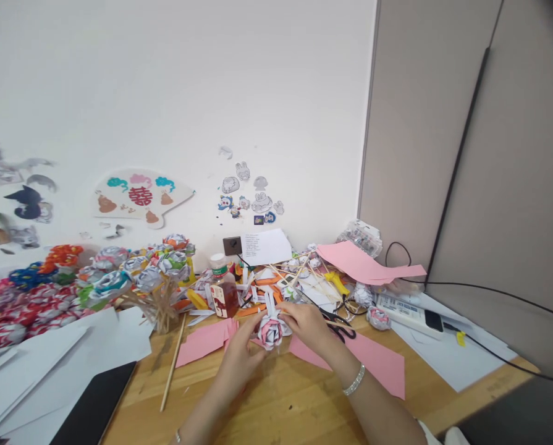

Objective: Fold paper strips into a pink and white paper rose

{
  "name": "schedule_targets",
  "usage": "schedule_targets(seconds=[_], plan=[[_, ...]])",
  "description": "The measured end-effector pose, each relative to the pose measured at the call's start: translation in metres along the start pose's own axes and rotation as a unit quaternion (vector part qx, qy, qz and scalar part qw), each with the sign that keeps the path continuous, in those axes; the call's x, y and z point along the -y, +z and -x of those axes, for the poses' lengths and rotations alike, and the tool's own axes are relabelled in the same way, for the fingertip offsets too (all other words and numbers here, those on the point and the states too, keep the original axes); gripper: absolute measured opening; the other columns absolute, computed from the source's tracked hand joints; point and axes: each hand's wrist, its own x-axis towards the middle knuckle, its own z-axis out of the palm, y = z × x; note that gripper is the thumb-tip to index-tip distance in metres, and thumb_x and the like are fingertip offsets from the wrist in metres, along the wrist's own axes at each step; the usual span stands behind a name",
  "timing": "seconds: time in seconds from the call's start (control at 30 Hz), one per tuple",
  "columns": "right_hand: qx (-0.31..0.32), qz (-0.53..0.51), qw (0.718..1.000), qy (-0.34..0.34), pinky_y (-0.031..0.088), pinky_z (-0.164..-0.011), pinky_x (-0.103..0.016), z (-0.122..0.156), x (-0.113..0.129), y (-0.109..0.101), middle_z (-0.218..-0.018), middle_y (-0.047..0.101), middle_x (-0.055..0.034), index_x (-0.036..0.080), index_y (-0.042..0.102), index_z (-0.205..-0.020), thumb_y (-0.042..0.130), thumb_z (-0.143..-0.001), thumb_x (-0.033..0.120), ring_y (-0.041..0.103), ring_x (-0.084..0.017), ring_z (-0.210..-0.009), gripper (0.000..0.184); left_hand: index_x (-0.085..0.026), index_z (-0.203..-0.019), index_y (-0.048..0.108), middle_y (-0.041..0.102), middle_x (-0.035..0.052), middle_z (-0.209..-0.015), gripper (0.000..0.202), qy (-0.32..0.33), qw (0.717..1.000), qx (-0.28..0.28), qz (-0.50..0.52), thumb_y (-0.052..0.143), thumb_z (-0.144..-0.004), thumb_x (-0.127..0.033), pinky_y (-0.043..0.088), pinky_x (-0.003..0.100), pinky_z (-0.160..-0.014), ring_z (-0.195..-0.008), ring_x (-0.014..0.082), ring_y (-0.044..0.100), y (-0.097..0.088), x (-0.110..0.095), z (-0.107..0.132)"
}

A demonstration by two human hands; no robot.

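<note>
Between my two hands, above the wooden table, is a paper flower (270, 332) in white and pink with dark marks; white paper strips stand up behind it. My left hand (243, 346) grips the flower's left side with bent fingers. From the right, my right hand (306, 324) closes its fingers on the flower's upper right edge, and some fingertips are hidden. A thin wooden stick passes by my right hand. Beside that hand lie black-handled scissors (343, 330), partly covered. Pink paper sheets (206, 340) lie left of the flower, with another pink sheet (378, 364) under my right forearm.
A jar of red-brown liquid (223, 296) stands behind my left hand. Many paper flowers (30, 309) fill the left back. White sheets (49, 364), a black flat item (95, 405) and a wooden stick (172, 364) lie left. Cables and a white device (410, 315) are right.
</note>
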Motion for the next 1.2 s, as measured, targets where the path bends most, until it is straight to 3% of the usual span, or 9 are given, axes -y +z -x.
schedule_targets(seconds=[0.1,0.23,0.47,0.67,0.87,1.03,1.13,1.2], plan=[[-0.015,0.008,1.000,0.002,0.038,-0.059,-0.022,0.000,-0.002,0.000,-0.079,0.071,-0.0021,0.020,0.063,-0.092,0.053,-0.089,0.021,0.064,-0.015,-0.067,0.010,-0.022,-0.122,0.050,0.062,0.0075,-0.107,0.061,-0.043,0.998,-0.049,0.014,0.071,-0.064,-0.022,0.049,0.037,-0.082,-0.095,0.0225,0.060,0.001,-0.003,0.000],[-0.056,0.017,0.998,-0.011,0.035,-0.056,-0.022,0.003,-0.005,0.005,-0.070,0.068,-0.0009,0.019,0.060,-0.081,0.051,-0.091,0.024,0.061,-0.014,-0.061,0.015,-0.022,-0.122,0.045,0.055,0.0041,-0.099,0.060,-0.072,0.989,-0.116,0.057,0.069,-0.067,-0.029,0.051,0.032,-0.070,-0.078,0.0163,0.058,0.001,-0.004,-0.003],[-0.100,0.028,0.994,-0.040,0.033,-0.055,-0.022,0.007,-0.001,0.018,-0.064,0.064,-0.0007,0.018,0.057,-0.078,0.043,-0.093,0.023,0.058,-0.013,-0.058,0.021,-0.022,-0.122,0.046,0.058,0.0088,-0.115,0.061,-0.086,0.988,-0.089,0.092,0.069,-0.067,-0.033,0.051,0.032,-0.073,-0.083,0.0180,0.061,0.002,0.002,-0.004],[-0.031,0.038,0.998,-0.030,0.031,-0.055,-0.023,0.005,0.011,0.015,-0.065,0.064,-0.0012,0.018,0.056,-0.074,0.048,-0.089,0.021,0.059,-0.014,-0.059,0.017,-0.021,-0.117,0.052,0.061,0.0077,-0.114,0.055,-0.062,0.989,-0.132,0.026,0.070,-0.066,-0.032,0.048,0.037,-0.085,-0.099,0.0234,0.059,-0.002,0.002,-0.004],[0.011,-0.001,1.000,-0.021,0.035,-0.059,-0.023,0.003,0.021,0.003,-0.071,0.066,-0.0025,0.018,0.059,-0.082,0.052,-0.086,0.023,0.061,-0.016,-0.066,0.010,-0.021,-0.111,0.057,0.064,0.0068,-0.106,0.047,-0.041,0.990,-0.136,0.003,0.069,-0.067,-0.032,0.048,0.037,-0.082,-0.093,0.0224,0.060,-0.002,0.002,-0.003],[-0.037,-0.078,0.996,-0.011,0.041,-0.066,-0.025,0.004,0.021,0.002,-0.083,0.068,-0.0064,0.017,0.061,-0.094,0.035,-0.092,0.019,0.063,-0.017,-0.074,0.027,-0.022,-0.111,0.058,0.063,0.0059,-0.104,0.044,-0.024,0.990,-0.138,-0.020,0.068,-0.069,-0.030,0.048,0.035,-0.081,-0.090,0.0211,0.060,-0.002,0.002,-0.002],[-0.074,-0.119,0.990,0.022,0.044,-0.070,-0.026,0.004,0.017,0.007,-0.091,0.068,-0.0080,0.016,0.058,-0.102,0.034,-0.092,0.019,0.063,-0.018,-0.081,0.026,-0.022,-0.109,0.059,0.063,0.0059,-0.103,0.041,-0.003,0.991,-0.130,-0.038,0.067,-0.069,-0.028,0.048,0.036,-0.083,-0.094,0.0222,0.059,-0.002,0.003,-0.002],[-0.086,-0.138,0.986,0.034,0.044,-0.069,-0.026,0.004,0.015,0.010,-0.088,0.066,-0.0074,0.017,0.057,-0.097,0.036,-0.092,0.020,0.062,-0.018,-0.079,0.022,-0.022,-0.108,0.060,0.064,0.0061,-0.102,0.039,0.009,0.992,-0.119,-0.048,0.067,-0.070,-0.027,0.048,0.035,-0.081,-0.094,0.0224,0.059,-0.002,0.003,-0.002]])
